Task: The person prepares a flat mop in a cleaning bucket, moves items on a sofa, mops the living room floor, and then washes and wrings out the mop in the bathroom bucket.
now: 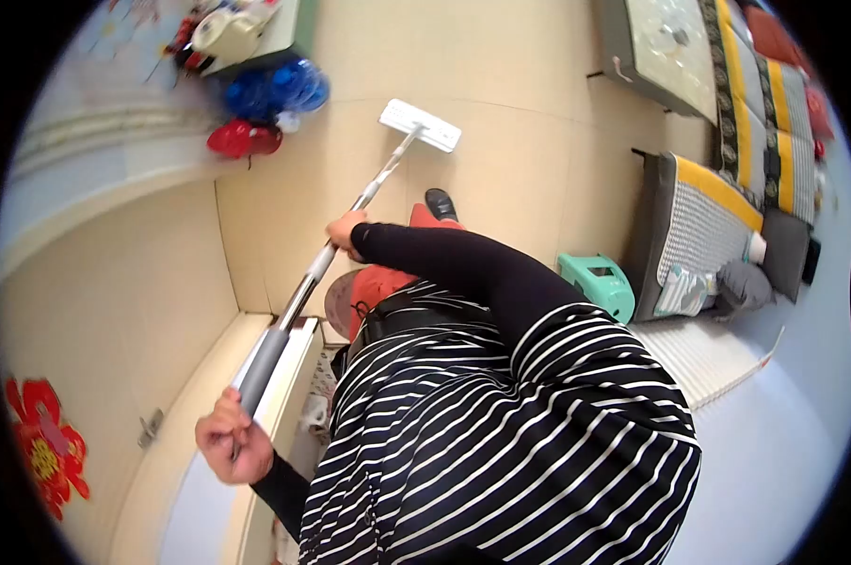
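A flat mop with a silver pole (301,299) runs slantwise across the left middle of the view. Its white rectangular mop head (437,137) rests on the beige tiled floor. My left hand (234,438) is closed around the top end of the pole, by the dark grey grip (264,369). Farther down, my right hand (348,234) wraps around the pole's middle, the arm reaching across my striped top. A dark shoe (440,203) on my foot shows just short of the mop head.
At the left, a door (115,282) carries a red flower decoration (47,447). Blue plastic bottles (275,89) and a red object (244,138) sit near the upper left furniture. A green stool (599,284) stands beside the grey sofa (651,226); a low table (670,52) lies beyond.
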The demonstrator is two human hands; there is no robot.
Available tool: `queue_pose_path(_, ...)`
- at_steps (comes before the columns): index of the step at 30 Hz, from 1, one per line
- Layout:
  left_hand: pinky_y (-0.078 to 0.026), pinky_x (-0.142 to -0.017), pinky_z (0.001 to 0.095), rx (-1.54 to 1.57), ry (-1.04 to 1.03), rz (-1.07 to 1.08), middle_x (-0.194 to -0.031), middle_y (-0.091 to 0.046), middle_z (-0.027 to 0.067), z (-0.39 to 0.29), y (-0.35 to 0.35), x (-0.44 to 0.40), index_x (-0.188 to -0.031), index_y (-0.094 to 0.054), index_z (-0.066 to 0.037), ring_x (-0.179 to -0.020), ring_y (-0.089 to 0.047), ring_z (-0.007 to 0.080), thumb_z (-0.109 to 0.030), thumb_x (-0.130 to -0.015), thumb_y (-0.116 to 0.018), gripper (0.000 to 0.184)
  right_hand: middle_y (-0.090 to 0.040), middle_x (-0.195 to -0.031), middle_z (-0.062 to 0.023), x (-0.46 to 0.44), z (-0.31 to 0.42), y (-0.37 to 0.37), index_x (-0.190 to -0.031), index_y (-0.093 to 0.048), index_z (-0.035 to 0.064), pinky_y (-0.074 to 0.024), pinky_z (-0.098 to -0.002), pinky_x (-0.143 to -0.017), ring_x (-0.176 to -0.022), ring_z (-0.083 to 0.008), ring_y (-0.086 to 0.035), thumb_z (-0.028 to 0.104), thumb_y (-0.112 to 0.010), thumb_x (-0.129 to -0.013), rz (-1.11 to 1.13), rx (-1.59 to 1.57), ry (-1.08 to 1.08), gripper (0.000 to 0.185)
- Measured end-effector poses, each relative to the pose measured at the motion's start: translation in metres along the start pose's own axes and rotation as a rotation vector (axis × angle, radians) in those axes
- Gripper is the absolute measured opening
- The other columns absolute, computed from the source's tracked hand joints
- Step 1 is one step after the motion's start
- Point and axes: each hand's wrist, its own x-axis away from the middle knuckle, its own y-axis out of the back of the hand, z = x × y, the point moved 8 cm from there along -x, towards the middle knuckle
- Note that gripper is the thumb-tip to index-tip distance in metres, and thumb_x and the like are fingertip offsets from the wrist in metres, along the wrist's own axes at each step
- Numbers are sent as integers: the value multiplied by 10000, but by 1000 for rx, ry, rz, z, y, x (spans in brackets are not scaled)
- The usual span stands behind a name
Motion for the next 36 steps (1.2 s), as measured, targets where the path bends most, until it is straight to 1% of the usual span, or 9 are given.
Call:
queue_pose_path(4, -373, -929, 478, 40, 82, 367, -649, -535, 107, 66, -137, -43, -763, -556, 4, -662, -494, 221, -152, -677, -485, 192, -526, -557, -119, 61, -125, 162, -628, -527, 21, -437, -403, -384, -419, -222, -526, 217, -534, -817, -347, -744, -253, 272)
queue_pose_path(8, -361, -1008, 480, -40, 227, 734, -718, -586, 138, 119, -296, -41, -694, -573, 25, -724, -552, 255, -72, -577, -476, 180, -441, -655, -29, 91, -293, 254, -861, -472, 89, -428, -353, -435, -508, -173, -475, 228, -571, -868, -583, -1247, -364, 171)
queue_pose_path(11, -409, -741, 302, 26, 207, 962, -725, -540, 89, 154, -392, -19, -714, -545, 24, -689, -494, 189, 14, -636, -431, 139, -452, -695, -37, 153, -381, 302, -894, -442, 107, -448, -369, -451, -549, -182, -489, 225, -581, -880, -712, -1530, -368, 182)
queue_pose_path(14, -404, -575, 274, 41, 263, 1055, -670, -548, 58, 194, -457, 11, -769, -581, 20, -617, -502, 132, -4, -683, -428, 177, -461, -679, -40, 190, -472, 319, -894, -432, 114, -432, -369, -430, -533, -200, -490, 214, -537, -908, -775, -1638, -373, 146)
queue_pose_path(17, -444, -702, 271, 4, 382, 1057, -745, -594, 65, 221, -486, 42, -785, -591, 24, -734, -546, 144, 40, -696, -410, 202, -491, -680, -48, 227, -507, 304, -906, -436, 103, -444, -362, -452, -533, -213, -506, 208, -494, -922, -701, -1682, -432, 121)
queue_pose_path(22, -388, -548, 285, -47, 304, 1027, -661, -550, 65, 226, -449, 55, -763, -591, 18, -599, -480, 125, -19, -705, -452, 155, -516, -714, -64, 224, -508, 250, -970, -469, 92, -448, -399, -525, -591, -232, -506, 232, -484, -924, -780, -1655, -538, 148)
queue_pose_path(29, -423, -592, 261, -42, 349, 737, -813, -635, 100, 180, -266, 11, -766, -610, 23, -640, -514, 128, 29, -686, -415, 211, -470, -663, -44, 103, -360, 157, -793, -465, 98, -447, -372, -488, -548, -191, -475, 232, -504, -902, -326, -1284, -362, 177)
queue_pose_path(31, -474, -683, 301, -66, 256, 655, -797, -629, 130, 161, -180, 2, -780, -614, 26, -640, -531, 156, 15, -692, -406, 226, -462, -648, -39, 54, -295, 118, -753, -468, 99, -445, -357, -478, -533, -177, -469, 233, -512, -892, -196, -834, -207, 197)
queue_pose_path(36, -415, -932, 479, -107, 54, 325, -694, -537, 115, 96, 37, 38, -763, -555, 25, -666, -508, 201, -44, -724, -406, 169, -483, -559, -53, 16, -118, -48, -668, -521, 80, -421, -343, -414, -444, -177, -471, 184, -458, -844, 43, -754, -296, 214)
